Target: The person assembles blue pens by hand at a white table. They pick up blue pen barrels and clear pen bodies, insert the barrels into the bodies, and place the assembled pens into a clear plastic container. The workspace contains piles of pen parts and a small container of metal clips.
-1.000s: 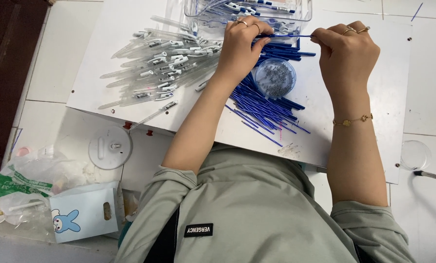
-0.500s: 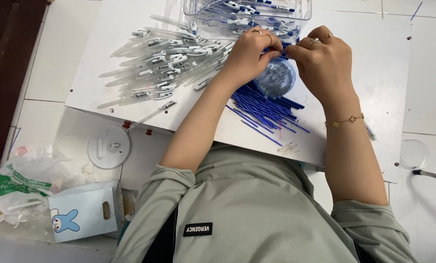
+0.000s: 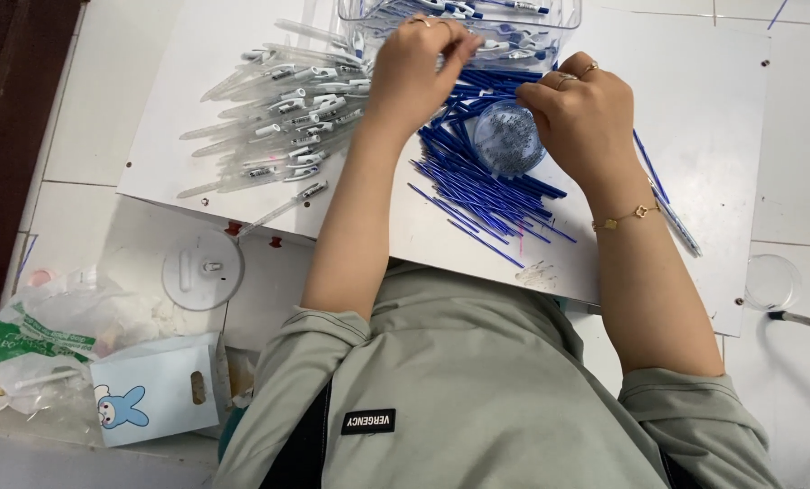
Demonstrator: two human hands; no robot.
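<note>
My left hand (image 3: 416, 77) is curled, fingertips pinched on a thin clear pen barrel at the front wall of a clear plastic tub (image 3: 550, 27) full of pens. My right hand (image 3: 581, 109) rests knuckles-up beside a small round clear dish (image 3: 506, 140) of tiny parts. Its fingertips are bent down at the dish's rim and hide what they touch. A heap of thin blue refills (image 3: 477, 186) lies under and between both hands. A pile of clear pen barrels (image 3: 283, 118) is spread out left of my left arm.
Everything sits on a white board (image 3: 722, 109) over a tiled surface. A loose pen (image 3: 678, 226) lies right of my right forearm. A round clear lid (image 3: 202, 270), a plastic bag (image 3: 34, 330) and a small box with a rabbit picture (image 3: 156, 394) lie at lower left.
A second ago both hands held one blue refill stretched between them. They then met over the dish. Now my left hand has drawn back toward the tub and my right hand stays by the dish.
</note>
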